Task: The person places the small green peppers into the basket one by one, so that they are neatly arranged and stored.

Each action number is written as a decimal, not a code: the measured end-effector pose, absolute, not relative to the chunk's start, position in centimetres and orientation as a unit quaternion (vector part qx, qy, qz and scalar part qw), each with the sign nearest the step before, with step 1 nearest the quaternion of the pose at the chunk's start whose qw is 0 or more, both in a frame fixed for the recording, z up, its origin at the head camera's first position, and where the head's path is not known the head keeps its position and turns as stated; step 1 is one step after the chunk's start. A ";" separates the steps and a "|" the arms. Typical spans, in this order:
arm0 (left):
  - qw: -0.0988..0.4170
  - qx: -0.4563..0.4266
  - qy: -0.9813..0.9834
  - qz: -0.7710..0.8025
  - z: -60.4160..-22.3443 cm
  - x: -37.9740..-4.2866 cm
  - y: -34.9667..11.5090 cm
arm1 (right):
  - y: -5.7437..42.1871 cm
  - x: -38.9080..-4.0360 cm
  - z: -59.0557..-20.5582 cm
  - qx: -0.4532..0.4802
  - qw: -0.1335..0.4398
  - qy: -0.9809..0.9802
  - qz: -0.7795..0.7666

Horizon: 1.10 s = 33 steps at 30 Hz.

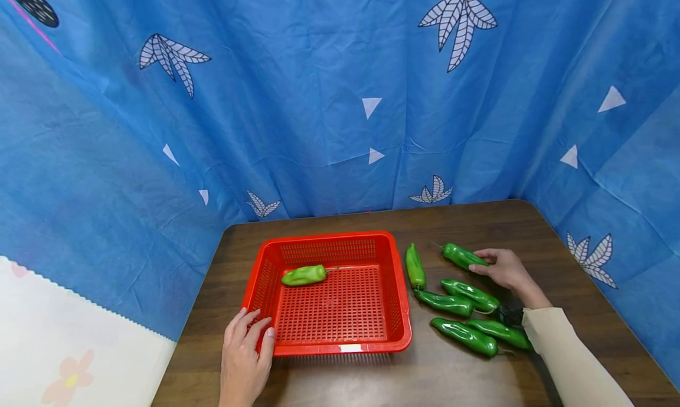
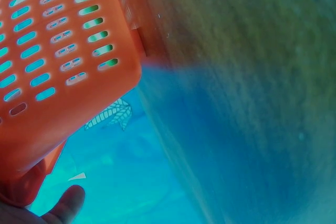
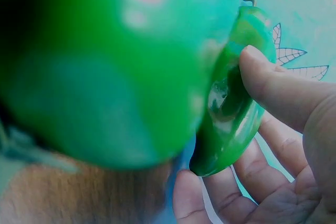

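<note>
On the table's right side, the right hand (image 1: 507, 270) pinches the lower end of a glossy green chili pepper (image 1: 461, 255), its stem pointing left. The right wrist view shows the thumb lying on that pepper (image 3: 236, 93) with fingers behind it; another pepper (image 3: 110, 72) looms blurred in front. My left hand (image 1: 245, 357) rests with spread fingers at the near left corner of a red plastic basket (image 1: 308, 350). In the left wrist view its thumb (image 2: 68, 205) stands apart from the basket wall (image 2: 79, 66). One light green pepper (image 1: 304, 275) lies inside the basket.
Several loose peppers lie between basket and right arm, among them an upright-lying one (image 1: 415, 266) beside the rim and a dark one (image 1: 464, 336) nearer the front. The brown wooden table (image 1: 340, 383) ends at a blue curtain (image 1: 319, 129) behind and on both sides.
</note>
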<state>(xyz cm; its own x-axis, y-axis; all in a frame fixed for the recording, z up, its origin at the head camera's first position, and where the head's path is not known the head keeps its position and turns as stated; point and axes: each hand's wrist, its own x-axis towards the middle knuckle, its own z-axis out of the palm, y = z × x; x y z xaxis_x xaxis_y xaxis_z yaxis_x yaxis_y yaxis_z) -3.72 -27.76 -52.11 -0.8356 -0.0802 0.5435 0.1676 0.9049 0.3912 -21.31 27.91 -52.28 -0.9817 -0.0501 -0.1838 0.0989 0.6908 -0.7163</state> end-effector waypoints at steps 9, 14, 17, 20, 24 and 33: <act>0.290 -0.021 -0.932 -0.217 -52.1 -3.8 -27.8 | 27.7 -21.4 -51.4 0.020 0.085 0.917 -0.390; 0.294 -0.016 -0.931 -0.215 -52.3 -3.8 -27.7 | 27.6 -21.5 -51.2 0.016 0.078 0.917 -0.391; 0.294 -0.010 -0.932 -0.211 -52.2 -3.7 -27.6 | 27.6 -21.5 -51.2 0.015 0.071 0.917 -0.391; 0.295 -0.011 -0.932 -0.212 -52.2 -3.7 -27.6 | 27.5 -21.5 -51.0 0.016 0.062 0.918 -0.392; 0.292 -0.008 -0.933 -0.212 -52.2 -3.7 -27.6 | 27.4 -21.6 -50.4 0.012 0.050 0.918 -0.394; 0.291 -0.008 -0.933 -0.212 -52.2 -3.8 -27.6 | 26.9 -21.7 -49.2 0.001 0.036 0.923 -0.382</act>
<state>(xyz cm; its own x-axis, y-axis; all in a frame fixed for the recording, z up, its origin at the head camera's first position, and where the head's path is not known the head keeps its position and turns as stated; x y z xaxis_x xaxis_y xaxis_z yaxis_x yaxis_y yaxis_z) -3.75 -27.64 -52.22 -0.8307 -0.1079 0.5461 0.1386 0.9100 0.3907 -21.68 26.91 -49.20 -0.9974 -0.0264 -0.0678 0.0293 0.7076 -0.7061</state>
